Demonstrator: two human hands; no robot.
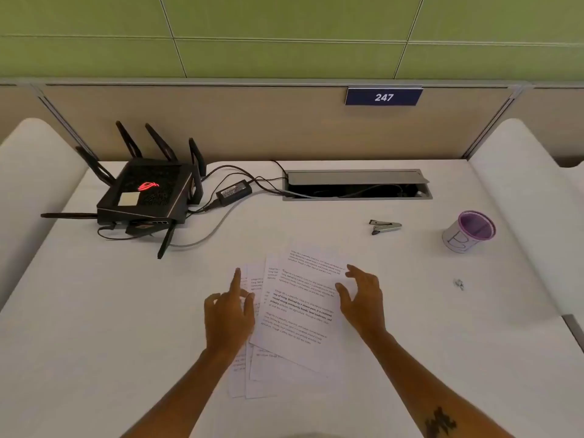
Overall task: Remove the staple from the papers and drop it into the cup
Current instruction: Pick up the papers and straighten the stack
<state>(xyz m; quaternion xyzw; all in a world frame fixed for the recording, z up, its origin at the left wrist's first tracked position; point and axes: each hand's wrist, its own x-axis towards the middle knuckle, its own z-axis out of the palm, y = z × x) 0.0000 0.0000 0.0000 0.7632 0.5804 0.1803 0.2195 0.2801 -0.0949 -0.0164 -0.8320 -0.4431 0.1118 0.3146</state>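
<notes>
Several printed white papers (297, 314) lie fanned out on the white desk (126, 311) in front of me. My left hand (229, 314) rests over their left edge, fingers apart, index finger pointing away. My right hand (363, 298) hovers at their right edge, fingers spread, holding nothing. A small metal staple remover (385, 226) lies beyond the papers, to the right. The paper cup (470, 231) with a purple inside stands at the far right. A tiny metallic bit (459, 283), perhaps a staple, lies on the desk below the cup. No staple is visible in the papers.
A black router (148, 194) with several antennas sits at the back left, its power brick (234, 191) and cables trailing to an open cable hatch (357, 184). A beige partition with a sign "247" (383, 97) closes the back. White padded dividers flank both sides.
</notes>
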